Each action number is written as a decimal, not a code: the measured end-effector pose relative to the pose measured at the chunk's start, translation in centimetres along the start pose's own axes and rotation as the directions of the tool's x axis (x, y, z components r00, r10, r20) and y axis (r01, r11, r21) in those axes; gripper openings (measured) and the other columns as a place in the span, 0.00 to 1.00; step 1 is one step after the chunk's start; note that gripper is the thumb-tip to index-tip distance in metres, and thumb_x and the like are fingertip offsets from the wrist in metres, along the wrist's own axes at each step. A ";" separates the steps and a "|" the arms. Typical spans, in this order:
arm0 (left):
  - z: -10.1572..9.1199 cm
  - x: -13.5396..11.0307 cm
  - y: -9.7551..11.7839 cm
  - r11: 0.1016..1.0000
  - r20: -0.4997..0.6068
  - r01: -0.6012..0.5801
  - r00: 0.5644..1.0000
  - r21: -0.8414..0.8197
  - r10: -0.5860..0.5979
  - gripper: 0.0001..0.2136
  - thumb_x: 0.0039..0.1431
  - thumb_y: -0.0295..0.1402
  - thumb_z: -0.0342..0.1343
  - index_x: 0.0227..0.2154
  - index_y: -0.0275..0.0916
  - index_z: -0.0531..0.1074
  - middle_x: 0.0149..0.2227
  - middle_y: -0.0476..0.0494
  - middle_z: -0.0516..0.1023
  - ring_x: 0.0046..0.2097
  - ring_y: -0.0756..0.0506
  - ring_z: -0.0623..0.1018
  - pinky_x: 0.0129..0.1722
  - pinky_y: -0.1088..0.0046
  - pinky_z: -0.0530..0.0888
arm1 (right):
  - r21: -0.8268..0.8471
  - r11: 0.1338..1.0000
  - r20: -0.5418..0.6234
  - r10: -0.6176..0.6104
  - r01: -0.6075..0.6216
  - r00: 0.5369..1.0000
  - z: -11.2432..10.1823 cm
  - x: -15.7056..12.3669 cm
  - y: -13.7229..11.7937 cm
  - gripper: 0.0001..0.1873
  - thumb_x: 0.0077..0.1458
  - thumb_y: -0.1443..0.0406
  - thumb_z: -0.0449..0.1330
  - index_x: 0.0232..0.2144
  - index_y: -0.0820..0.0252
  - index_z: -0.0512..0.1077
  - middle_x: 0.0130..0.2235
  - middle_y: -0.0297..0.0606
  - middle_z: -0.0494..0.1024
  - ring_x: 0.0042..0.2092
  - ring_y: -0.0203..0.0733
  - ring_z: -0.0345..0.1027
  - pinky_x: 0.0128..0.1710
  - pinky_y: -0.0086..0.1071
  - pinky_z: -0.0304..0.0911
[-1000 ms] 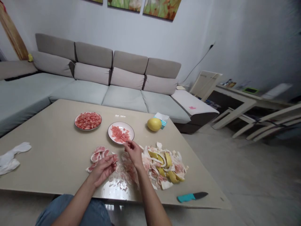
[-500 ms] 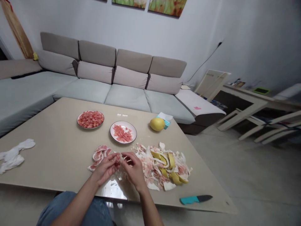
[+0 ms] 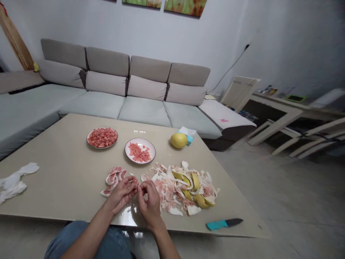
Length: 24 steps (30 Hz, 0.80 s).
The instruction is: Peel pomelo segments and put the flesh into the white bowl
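My left hand [image 3: 122, 194] is closed around a small piece of pink pomelo flesh [image 3: 135, 182], held just above the table. My right hand [image 3: 150, 202] pinches beside that piece, thumb against fingers; what lies in the pinch is too small to make out. Left of my hands lie several unpeeled pomelo segments [image 3: 111, 179] with pale membrane. To the right spreads a heap of pomelo peel and membrane [image 3: 185, 190]. Beyond my hands stands a white plate [image 3: 130, 158] with some pink flesh on it. Another plate [image 3: 92, 145], farther left, is heaped with pink flesh.
A whole yellow pomelo [image 3: 178, 140] sits by a blue tissue pack [image 3: 190, 136] at the far right. A knife [image 3: 225, 223] with a turquoise handle lies near the front right edge. White gloves or cloth [image 3: 16, 181] lie at left. A sofa [image 3: 142, 111] stands behind the table.
My right hand has drawn slightly down and left, its fingers now more tightly pinched next to the flesh. My left hand still holds the piece. The whole view has shifted a little.
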<state>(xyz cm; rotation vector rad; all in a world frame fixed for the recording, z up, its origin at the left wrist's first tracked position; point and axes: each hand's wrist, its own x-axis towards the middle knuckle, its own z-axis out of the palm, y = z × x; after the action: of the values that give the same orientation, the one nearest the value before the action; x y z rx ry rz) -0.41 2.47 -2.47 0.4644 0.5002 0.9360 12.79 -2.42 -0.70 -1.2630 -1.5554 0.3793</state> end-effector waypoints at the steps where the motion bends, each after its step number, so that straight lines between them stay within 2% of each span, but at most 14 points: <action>1: 0.0 0.1 0.0 1.000 0.013 -0.002 1.000 -0.017 0.002 0.13 0.51 0.23 0.64 0.40 0.35 0.71 0.35 0.46 0.75 0.36 0.52 0.78 0.38 0.80 0.77 | 0.012 1.000 0.000 -0.002 0.002 1.000 0.0 -0.3 -0.1 0.07 0.58 0.70 0.52 0.28 0.58 0.64 0.30 0.35 0.66 0.32 0.38 0.62 0.33 0.30 0.59; 7: 0.0 0.1 0.4 0.998 0.055 0.013 0.998 -0.065 -0.010 0.14 0.53 0.24 0.63 0.43 0.36 0.71 0.36 0.46 0.75 0.34 0.52 0.78 0.37 0.79 0.77 | 0.043 0.999 -0.033 0.033 -0.031 0.999 -0.9 -1.1 -0.7 0.07 0.58 0.71 0.53 0.28 0.58 0.63 0.30 0.33 0.66 0.32 0.37 0.61 0.31 0.29 0.58; 10: 0.1 -0.1 0.5 0.999 0.038 0.016 0.999 -0.033 -0.014 0.15 0.53 0.25 0.63 0.44 0.37 0.72 0.35 0.46 0.74 0.34 0.52 0.77 0.37 0.78 0.77 | 0.020 0.997 -0.128 0.077 -0.075 0.989 -1.7 -1.4 0.2 0.10 0.57 0.69 0.55 0.24 0.57 0.61 0.27 0.31 0.64 0.29 0.37 0.60 0.30 0.29 0.57; 12: 0.2 -0.1 0.4 1.000 0.023 -0.004 1.000 0.016 0.003 0.12 0.53 0.25 0.63 0.42 0.36 0.73 0.35 0.47 0.74 0.35 0.53 0.76 0.39 0.78 0.76 | -0.006 0.994 -0.160 0.104 -0.107 0.982 -2.2 -1.7 1.3 0.09 0.57 0.69 0.54 0.25 0.57 0.63 0.28 0.33 0.66 0.31 0.38 0.62 0.32 0.30 0.58; 14: 0.2 -0.2 0.4 0.996 0.020 -0.021 1.000 0.083 0.020 0.09 0.53 0.25 0.63 0.38 0.34 0.75 0.36 0.47 0.74 0.35 0.53 0.75 0.41 0.78 0.74 | -0.038 0.990 -0.111 0.133 -0.138 0.985 -2.7 -2.1 2.5 0.06 0.57 0.70 0.52 0.31 0.57 0.68 0.33 0.37 0.71 0.37 0.41 0.65 0.36 0.31 0.61; 16: 0.1 -0.2 0.3 0.987 0.023 -0.040 0.999 0.158 0.036 0.07 0.52 0.25 0.64 0.36 0.33 0.75 0.36 0.46 0.74 0.37 0.53 0.75 0.43 0.78 0.73 | -0.082 0.981 -0.009 0.176 -0.176 0.984 -3.1 -2.5 3.4 0.10 0.57 0.71 0.51 0.37 0.57 0.71 0.38 0.40 0.74 0.41 0.43 0.68 0.41 0.34 0.62; 19: 0.1 -0.2 0.0 0.966 0.024 -0.059 0.998 0.251 0.054 0.10 0.50 0.27 0.65 0.37 0.34 0.75 0.37 0.43 0.77 0.39 0.51 0.75 0.43 0.77 0.72 | -0.155 0.966 0.100 0.224 -0.207 0.969 -3.4 -2.8 3.8 0.12 0.57 0.71 0.52 0.38 0.56 0.74 0.38 0.40 0.76 0.42 0.44 0.69 0.44 0.36 0.62; 22: 0.2 -0.2 -0.2 0.948 0.007 -0.044 0.999 0.315 0.044 0.14 0.47 0.29 0.67 0.38 0.35 0.75 0.37 0.42 0.78 0.40 0.49 0.75 0.43 0.74 0.71 | -0.200 0.959 0.059 0.217 -0.202 0.974 -3.4 -2.5 3.5 0.09 0.55 0.68 0.58 0.38 0.57 0.75 0.42 0.43 0.75 0.45 0.47 0.68 0.46 0.38 0.62; 24: 0.2 -0.3 -0.3 0.931 0.008 -0.044 0.999 0.362 0.044 0.14 0.47 0.30 0.68 0.37 0.35 0.75 0.37 0.42 0.79 0.39 0.49 0.76 0.42 0.73 0.72 | -0.171 0.963 0.014 0.212 -0.206 0.977 -3.3 -2.2 3.0 0.05 0.53 0.65 0.61 0.33 0.59 0.76 0.42 0.44 0.74 0.45 0.48 0.68 0.46 0.38 0.62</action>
<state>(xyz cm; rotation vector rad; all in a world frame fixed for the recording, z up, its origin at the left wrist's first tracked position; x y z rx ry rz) -0.25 2.07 -2.40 0.8129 0.6693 0.8881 16.92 -4.20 -2.77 -1.5671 -1.5099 0.4107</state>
